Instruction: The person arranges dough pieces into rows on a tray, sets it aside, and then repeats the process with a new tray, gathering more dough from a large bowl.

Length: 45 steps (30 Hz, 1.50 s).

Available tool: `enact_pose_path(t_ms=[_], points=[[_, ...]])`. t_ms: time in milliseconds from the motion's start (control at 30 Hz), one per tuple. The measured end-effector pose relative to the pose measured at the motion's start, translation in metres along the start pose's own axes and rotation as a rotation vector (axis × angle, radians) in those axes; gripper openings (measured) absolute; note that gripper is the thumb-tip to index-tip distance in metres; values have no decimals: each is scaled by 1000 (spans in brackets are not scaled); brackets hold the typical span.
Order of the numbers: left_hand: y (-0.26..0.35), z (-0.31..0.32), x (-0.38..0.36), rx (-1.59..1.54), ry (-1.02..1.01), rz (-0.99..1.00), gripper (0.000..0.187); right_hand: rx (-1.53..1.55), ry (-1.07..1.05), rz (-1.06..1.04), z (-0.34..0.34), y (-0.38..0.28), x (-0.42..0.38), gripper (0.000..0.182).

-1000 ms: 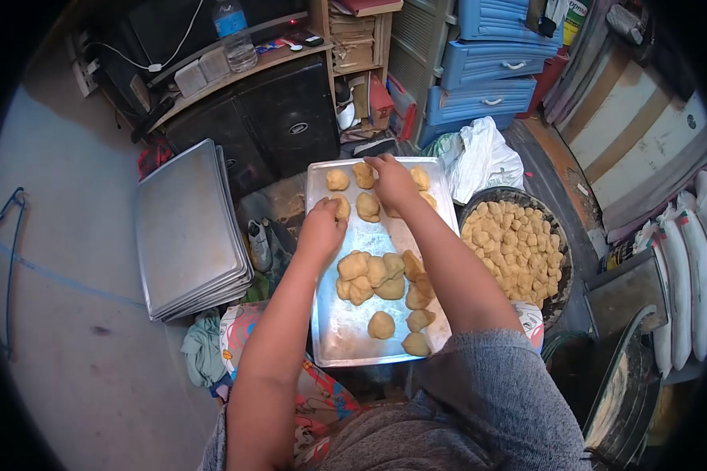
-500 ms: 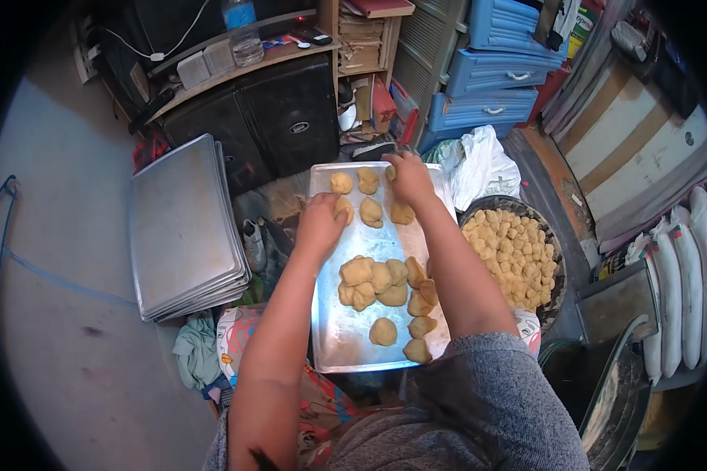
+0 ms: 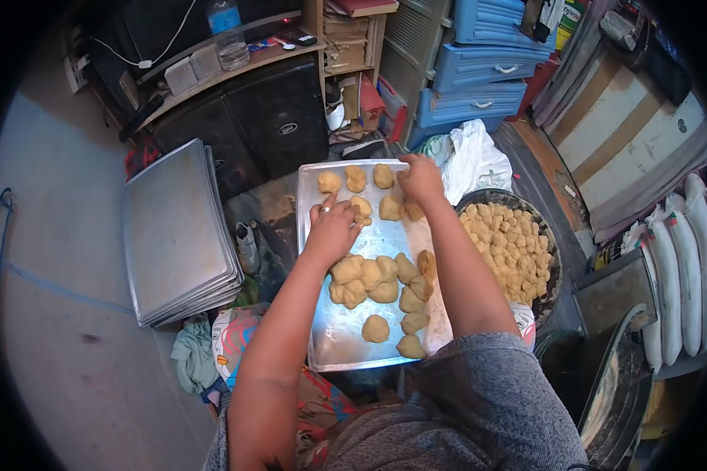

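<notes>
Your right hand is now nearer the tray's far right corner, baring the third dough piece of the far row; your left hand sits farther in from the left edge. Tray lies ahead of you; basin heaped with dough stands just beyond its right edge. Dough clump sits mid-tray. Left: palm down, fingers half-bent and spread over the second row's left end; can't tell if it grips. Right: fingers curled at the far edge; hold hidden. Loose pieces make two rough rows by the far edge; lone piece toward the near edge. Step looks like spacing rows; next move calls for light fingertips, even gaps.
</notes>
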<state>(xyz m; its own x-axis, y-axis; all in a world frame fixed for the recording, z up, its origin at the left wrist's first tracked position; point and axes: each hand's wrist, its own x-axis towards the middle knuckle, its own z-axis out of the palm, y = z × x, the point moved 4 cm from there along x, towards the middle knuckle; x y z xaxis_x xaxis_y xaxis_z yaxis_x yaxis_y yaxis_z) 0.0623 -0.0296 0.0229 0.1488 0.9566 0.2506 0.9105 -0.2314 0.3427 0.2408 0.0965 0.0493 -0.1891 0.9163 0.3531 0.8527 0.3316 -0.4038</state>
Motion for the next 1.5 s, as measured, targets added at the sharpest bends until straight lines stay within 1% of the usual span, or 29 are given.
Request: enact_pose_path(t_ms=[33,133,167,233,267,300,433,500,567,600,633,700,733,767,833,900,967,1000,1033,1067,1100,1133,1200,1233,1267,1333,1367,1433,1500], points=[[-1,4,-1,-2,-20,14,36,-3,-1,4,-2,7,-2,33],[2,-5,-3,-8,-16,9,31,77,-288,145,-4,19,-12,33],[3,-7,-4,-12,-15,10,31,73,-288,145,-7,18,-19,33],[7,-12,-5,24,4,16,31,1,-301,-37,-9,7,-36,34],[8,-14,-6,23,7,19,31,-105,-317,-99,-13,-6,-47,39],[8,-15,-7,50,-58,7,33,-183,-291,-173,-8,-12,-56,47],[17,-28,-18,44,-207,-37,37,-171,-300,-203,13,-13,-69,58],[19,-41,-29,40,-213,-38,38,-158,-293,-219,11,-17,-71,61],[23,-55,-42,36,-216,-28,38,-98,-121,-177,-6,-18,-76,59],[24,-63,-52,23,-193,-34,38,-66,-85,-97,-23,-20,-77,50],[25,-69,-62,10,-170,-41,38,-66,-78,-103,-25,-16,-75,50],[27,-71,-79,-45,-177,-91,40,60,-39,-26,-17,7,-76,39],[28,-68,-87,-104,-139,-149,41,76,-115,-40,-3,20,-77,32],[28,-66,-94,-163,-104,-209,42,86,-119,-32,4,28,-76,32],[30,-55,-95,-195,-118,-175,44,211,-121,-88,11,31,-74,30],[29,-39,-92,-408,-73,-153,45,141,-95,-144,-11,12,-83,26],[24,-25,-88,-394,-55,-147,45,34,-111,-269,-41,-23,-98,31],[23,-19,-86,-355,-79,-111,43,301,-196,-397,-36,-26,-107,36],[22,-13,-85,-317,-104,-75,41,376,-421,-323,-22,-23,-125,39],[23,-18,-83,-321,-104,-79,41,282,-513,-363,-19,-30,-144,40],[24,-23,-81,-330,-211,-158,38,187,-601,-401,-20,-37,-156,41],[23,-25,-79,-336,-315,-232,35,184,-597,-403,-23,-38,-154,41],[9,-21,-81,-406,-319,-265,32,274,-785,-306,-23,-36,-150,41],[2,-18,-82,-476,-328,-304,30,273,-784,-309,-21,-34,-147,41],[0,-18,-81,-476,-327,-307,30,412,-695,-240,-24,-34,-140,40],[-13,-27,-76,-488,-52,-442,31,604,-462,-163,-29,-34,-130,37],[-15,-26,-72,-487,-59,-444,31,690,-352,-137,-26,-37,-127,36],[-16,-36,-64,-321,262,-364,31,747,-149,-183,-21,-54,-128,36],[-12,-29,-62,-322,248,-390,30,494,-248,-224,7,-62,-134,38]])
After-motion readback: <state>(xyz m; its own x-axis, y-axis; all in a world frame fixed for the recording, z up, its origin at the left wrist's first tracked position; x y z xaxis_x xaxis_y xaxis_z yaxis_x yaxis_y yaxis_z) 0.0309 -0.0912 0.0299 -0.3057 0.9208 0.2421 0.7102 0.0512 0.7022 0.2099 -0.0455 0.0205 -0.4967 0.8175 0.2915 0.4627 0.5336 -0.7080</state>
